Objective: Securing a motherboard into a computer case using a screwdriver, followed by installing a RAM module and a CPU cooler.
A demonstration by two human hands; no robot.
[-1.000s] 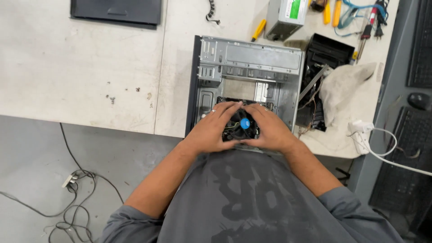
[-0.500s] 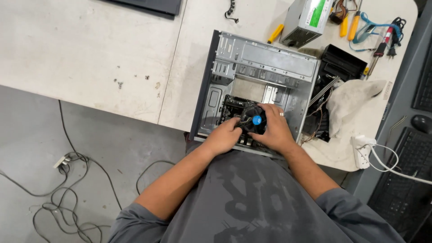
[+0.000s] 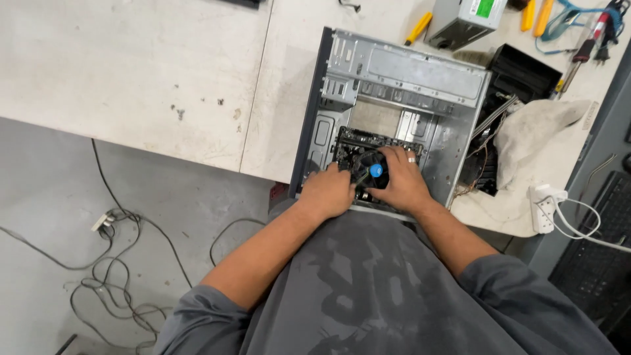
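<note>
Grey steel fills the middle of my view: an opened case (image 3: 394,98) lies on its side on the pale table (image 3: 131,79), its near edge at the table's front. Low inside it sits the board (image 3: 348,141), and on the board the black fan (image 3: 369,172) with a blue round centre. My left hand (image 3: 327,192) rests at the fan's left side, fingers curled down against it and the board; whether they truly pinch anything I cannot tell. My right hand (image 3: 401,181) lies over the fan's right side, fingers spread and bent around its rim, a ring showing on one finger. The two hands flank the fan, nearly touching each other across it. Right of the case lies a crumpled cloth (image 3: 532,135), and nearer me a white power strip (image 3: 544,209) at the table's corner. Beyond the case sit a grey power supply (image 3: 463,20) and yellow-handled tools (image 3: 534,16). Cables (image 3: 112,263) trail over the floor at left.
</note>
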